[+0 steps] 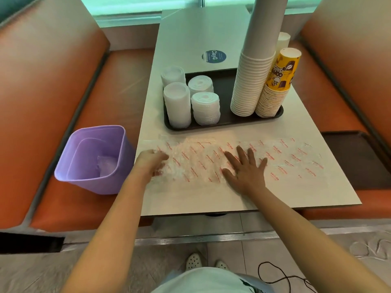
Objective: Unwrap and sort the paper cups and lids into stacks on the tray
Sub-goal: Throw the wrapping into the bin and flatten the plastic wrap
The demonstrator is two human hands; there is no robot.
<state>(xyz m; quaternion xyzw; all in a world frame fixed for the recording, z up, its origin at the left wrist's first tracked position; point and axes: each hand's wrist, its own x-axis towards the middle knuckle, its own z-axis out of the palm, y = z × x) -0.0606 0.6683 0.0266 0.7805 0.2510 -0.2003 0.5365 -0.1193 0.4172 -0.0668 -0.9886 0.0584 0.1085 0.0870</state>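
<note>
White desk [264, 193] between orange benches: cups and lids stand stacked on the dark tray [224, 121]; clear red-printed plastic wrapper [285, 163], light, limp and slippery, lies nearest. Left hand [153, 162] gathers its end; right hand [246, 168] presses flat.

- A round blue sticker [214, 56] on the white bench [190, 34], beyond the tray, carries the word "ClayG" in white letters, turned sideways to the camera; smaller lines below it are too small to read.
- The top yellow paper cup [282, 69], standing upside down on its stack, bears brown lettering that appears inverted; only a few letters, roughly "SHO", can be made out.
- A clear plastic wrapper [275, 159] lying flat on the bench is printed all over with a short repeated red text, too blurred to read.
</note>
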